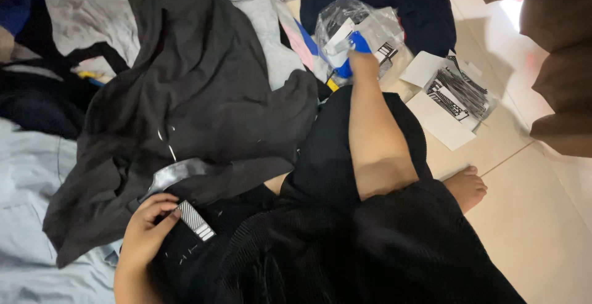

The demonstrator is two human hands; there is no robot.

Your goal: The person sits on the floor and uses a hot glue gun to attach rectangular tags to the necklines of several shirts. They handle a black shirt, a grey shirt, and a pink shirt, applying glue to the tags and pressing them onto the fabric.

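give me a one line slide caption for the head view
Seated on a tiled floor among clothes, left hand pinching a striped tag beside a dark grey garment, right hand reaching into a clear plastic bag.

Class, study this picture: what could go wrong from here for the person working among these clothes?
The right hand reaches away into the clear plastic bag, so the blue tool may snag it. The left hand alone pins the striped tag on the dark grey garment; it could slip.

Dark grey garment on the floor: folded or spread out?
Spread out but rumpled: the dark grey garment lies open across other clothes, creased, unfolded, its lower edge by the left hand.
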